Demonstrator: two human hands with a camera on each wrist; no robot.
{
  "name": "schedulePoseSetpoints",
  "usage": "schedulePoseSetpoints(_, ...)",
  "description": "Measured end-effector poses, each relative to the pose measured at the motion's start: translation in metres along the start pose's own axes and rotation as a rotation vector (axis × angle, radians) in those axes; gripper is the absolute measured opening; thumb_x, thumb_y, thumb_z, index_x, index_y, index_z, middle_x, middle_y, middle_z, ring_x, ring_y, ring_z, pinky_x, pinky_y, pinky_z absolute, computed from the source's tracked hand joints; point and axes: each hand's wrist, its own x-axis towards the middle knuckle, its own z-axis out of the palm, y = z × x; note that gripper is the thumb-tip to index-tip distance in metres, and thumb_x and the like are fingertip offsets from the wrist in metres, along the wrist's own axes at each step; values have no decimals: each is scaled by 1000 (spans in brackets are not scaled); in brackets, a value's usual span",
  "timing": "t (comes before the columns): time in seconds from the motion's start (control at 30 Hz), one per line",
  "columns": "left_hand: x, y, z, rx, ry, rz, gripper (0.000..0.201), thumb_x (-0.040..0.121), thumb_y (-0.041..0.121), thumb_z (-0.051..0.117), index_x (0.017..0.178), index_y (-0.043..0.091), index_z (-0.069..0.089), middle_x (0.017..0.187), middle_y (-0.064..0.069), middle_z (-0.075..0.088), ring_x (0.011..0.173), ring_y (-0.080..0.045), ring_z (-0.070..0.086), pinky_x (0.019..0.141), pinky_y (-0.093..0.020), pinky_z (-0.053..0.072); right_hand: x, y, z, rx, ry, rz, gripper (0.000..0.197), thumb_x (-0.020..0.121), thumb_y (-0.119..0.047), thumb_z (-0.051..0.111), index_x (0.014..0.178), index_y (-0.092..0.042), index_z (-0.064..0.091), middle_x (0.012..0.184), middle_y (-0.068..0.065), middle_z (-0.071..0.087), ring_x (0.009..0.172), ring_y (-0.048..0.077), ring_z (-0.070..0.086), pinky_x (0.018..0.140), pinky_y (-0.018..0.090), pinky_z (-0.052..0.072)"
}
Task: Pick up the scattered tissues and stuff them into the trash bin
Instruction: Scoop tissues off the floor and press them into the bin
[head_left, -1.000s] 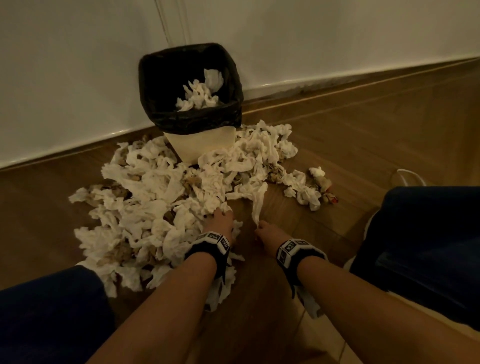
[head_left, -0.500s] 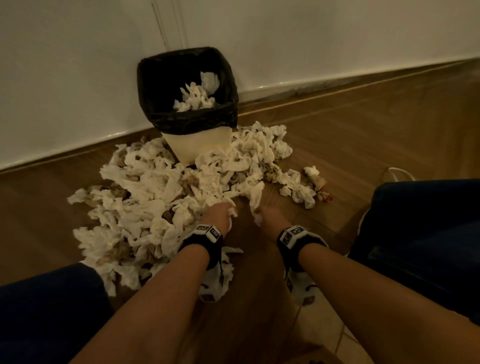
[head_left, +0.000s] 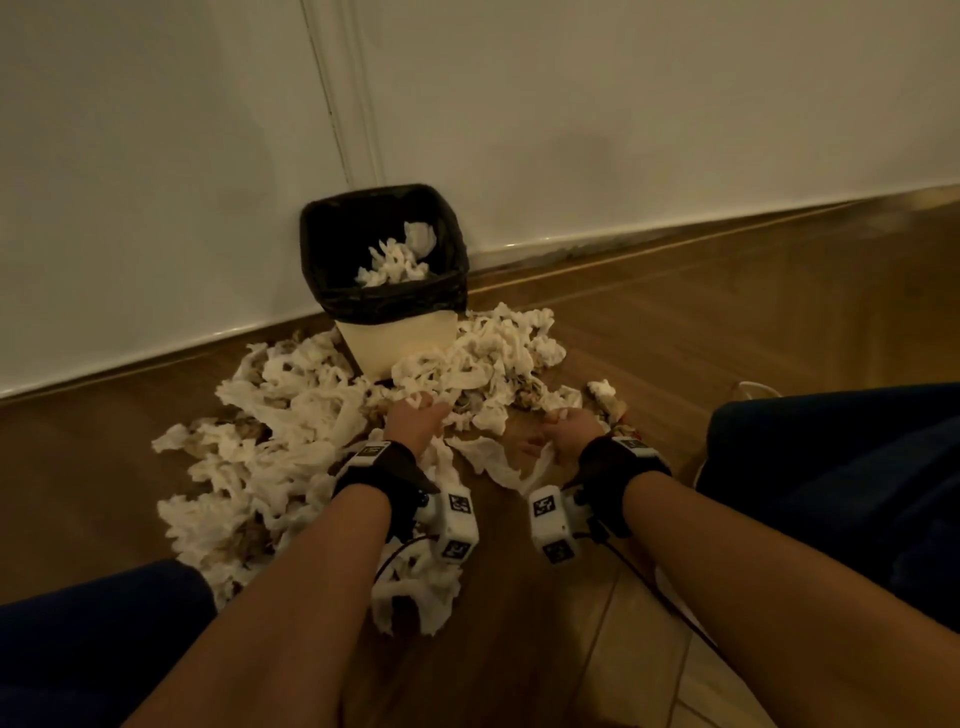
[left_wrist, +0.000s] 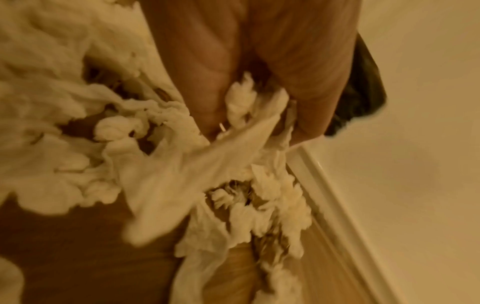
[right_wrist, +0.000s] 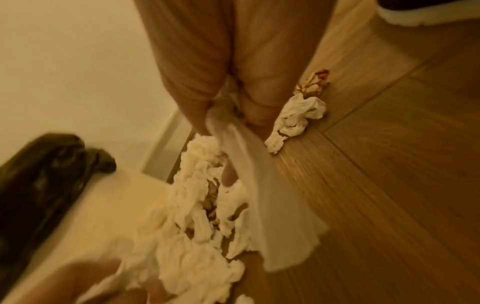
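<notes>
Nearest, right hand pinching 1 flat tissue; left hand clutching a crumpled wad at the heap's edge. Beyond, most scattered tissues still strewn over the floor. Farthest, against the wall, black-lined trash bin holding only 1 small clump. Barely begun, by the look of it.

White tissues on brown wood floor — cream trash bin, black liner, white wall.
</notes>
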Motion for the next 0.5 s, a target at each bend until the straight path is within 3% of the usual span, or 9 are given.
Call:
schedulePoseSetpoints(0.03,-1,2,-4,-99,2,-42,26,90,21,56,107,1,62,106,-23,63,107,-37,59,83,-41,46,-1,0,-1,130,-42,38,33,93,11,40,68,-9,47,76,12,47,79,32,56,87,41,54)
schedulePoseSetpoints(0.07,-3,4,-6,-218,-1,-87,18,89,20,56,102,8,61,103,-19,62,106,-34,59,79,-40,44,-2,-1,-2,209,-69,61,29,95,10,37,75,-6,51,83,15,48,85,35,57,84,46,54)
schedulePoseSetpoints(0.13,-4,7,-11,-393,-19,-166,27,88,22,56,113,12,57,111,-15,60,108,-32,57,81,-37,43,-7,-2,-3,159,-42,61,22,98,1,38,85,-1,55,80,15,52,65,26,60,52,31,56)
schedulePoseSetpoints(0.17,-5,9,-13,-423,-34,-174,37,90,24,55,123,10,53,121,-18,58,108,-33,58,86,-39,47,-9,-1,-4,73,-17,49,22,100,-8,40,88,-2,57,73,12,52,49,19,56,38,22,47)
schedulePoseSetpoints(0.2,-6,11,-14,-406,-32,-161,41,92,24,52,128,6,49,127,-21,55,101,-33,59,85,-41,48,-10,0,-4,-25,0,34,26,100,-18,42,85,-5,59,67,9,51,40,16,49,34,17,39)
schedulePoseSetpoints(0.27,-7,12,-15,-401,-21,-126,40,95,20,46,130,1,47,128,-23,54,77,-24,57,67,-33,49,-10,3,-5,-130,7,31,44,98,-39,42,69,-8,56,57,6,44,40,17,39,40,19,34)
schedulePoseSetpoints(0.37,-9,13,-16,-590,-83,-118,30,99,14,41,126,11,53,93,-13,62,64,-16,55,38,-16,38,-9,2,-6,-117,27,46,58,96,-53,36,55,-12,39,52,4,36,45,16,31,47,22,26)
schedulePoseSetpoints(0.43,-11,14,-16,-640,-56,-121,22,100,15,41,117,15,55,74,-6,51,48,-12,46,35,-13,31,-6,0,-6,-59,56,42,57,96,-52,34,53,-14,33,53,3,32,46,15,28,47,23,21)
schedulePoseSetpoints(0.5,-10,18,-16,-622,-41,-114,22,101,24,40,107,11,57,67,-4,40,43,-11,33,35,-15,26,-4,-2,-7,-20,84,31,51,97,-44,36,55,-16,33,55,2,32,47,15,28,46,24,21)
